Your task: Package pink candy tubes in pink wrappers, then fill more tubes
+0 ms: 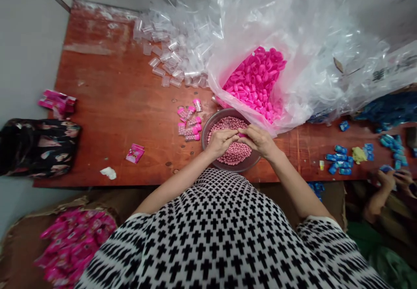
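Observation:
Both hands meet over a round bowl [206, 143] of small pink beads [235, 155]. My right hand [259, 141] is closed with a bright pink cap [241, 135] between thumb and fingers. My left hand [222, 143] is closed too, its fingertips nearly touching the cap; what it holds is hidden. Left of the bowl lie several filled bottles [190, 124], see-through with pink caps and beads inside. Behind the bowl, a large plastic bag [216, 78] gapes over a heap of loose pink caps [256, 78].
Transparent bottles [177, 59] are piled at the back of the wooden table [107, 102]. A pink packet [135, 153], a white scrap [108, 173] and a flowered bag [61, 148] lie left. Pink packets [78, 241] fill a box below. Rightward are blue bottles [340, 161] and another person's hands [387, 178].

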`<move>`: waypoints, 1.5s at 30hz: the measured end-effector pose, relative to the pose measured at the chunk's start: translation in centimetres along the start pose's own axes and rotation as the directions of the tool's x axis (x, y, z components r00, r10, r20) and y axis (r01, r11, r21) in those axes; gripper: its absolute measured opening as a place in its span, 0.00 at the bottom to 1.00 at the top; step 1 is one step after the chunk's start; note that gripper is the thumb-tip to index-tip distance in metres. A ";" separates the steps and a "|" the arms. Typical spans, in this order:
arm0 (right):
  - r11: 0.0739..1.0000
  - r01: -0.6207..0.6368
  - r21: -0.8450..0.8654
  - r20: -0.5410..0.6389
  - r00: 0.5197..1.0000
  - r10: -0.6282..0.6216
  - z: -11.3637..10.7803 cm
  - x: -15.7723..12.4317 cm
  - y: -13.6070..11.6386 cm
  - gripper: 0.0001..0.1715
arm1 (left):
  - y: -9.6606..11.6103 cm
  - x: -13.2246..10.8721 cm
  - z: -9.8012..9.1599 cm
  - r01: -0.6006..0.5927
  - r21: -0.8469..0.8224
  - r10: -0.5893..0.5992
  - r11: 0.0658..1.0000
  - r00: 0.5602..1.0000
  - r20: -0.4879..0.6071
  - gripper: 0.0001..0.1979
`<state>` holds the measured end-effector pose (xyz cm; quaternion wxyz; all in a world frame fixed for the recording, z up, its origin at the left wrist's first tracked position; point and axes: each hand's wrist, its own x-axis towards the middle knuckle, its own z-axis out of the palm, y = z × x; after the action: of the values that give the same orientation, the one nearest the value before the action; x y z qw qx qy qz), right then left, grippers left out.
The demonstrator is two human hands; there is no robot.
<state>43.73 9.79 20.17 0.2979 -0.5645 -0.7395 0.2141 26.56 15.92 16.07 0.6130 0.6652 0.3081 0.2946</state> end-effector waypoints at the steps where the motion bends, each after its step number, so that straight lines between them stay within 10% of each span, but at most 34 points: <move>1: 0.999 -0.025 0.047 -0.007 1.000 0.026 0.0 0.3 0.1 0.15 | -0.1 0.0 0.2 0.040 -0.069 -0.040 0.997 0.999 -0.012 0.14; 6: 0.794 -0.236 0.560 -0.018 0.955 0.296 -0.6 0.2 0.0 0.27 | -0.1 0.0 0.9 0.210 -0.460 -0.277 0.863 0.958 -0.081 0.22; 12: 0.333 -0.308 0.891 0.123 0.871 0.475 -0.3 -1.9 -0.1 0.25 | 0.5 -0.1 0.1 0.168 -0.405 -0.252 0.899 0.954 -0.163 0.20; 17: 0.341 -0.393 0.854 0.162 0.824 0.543 0.5 -0.9 0.0 0.25 | 1.0 -0.5 -0.1 -0.032 -0.183 0.015 0.983 0.995 -0.097 0.11; 26: 0.127 -0.341 0.932 0.210 0.789 0.577 0.9 -2.0 -0.5 0.23 | -0.7 -0.6 0.3 0.153 -0.380 -0.252 0.912 0.941 -0.225 0.20; 34: 0.121 -0.407 0.906 0.281 0.788 0.547 1.0 -1.0 0.3 0.26 | -0.8 -0.5 -0.3 -0.172 -0.001 0.170 0.985 0.975 -0.143 0.10; 39: -0.093 -0.560 0.823 0.534 0.709 0.461 1.8 -0.4 -0.2 0.21 | -1.3 -0.6 0.1 -0.171 0.002 0.170 0.985 0.978 -0.124 0.11; 45: -0.123 -0.477 0.870 0.463 0.705 0.537 3.9 0.3 -0.9 0.10 | -1.1 -0.8 0.1 -0.183 0.007 0.182 0.983 0.970 -0.160 0.11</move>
<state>40.38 9.92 17.94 0.4956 -0.4699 -0.1284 0.7191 26.10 15.26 14.94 0.5592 0.6627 0.2927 0.4031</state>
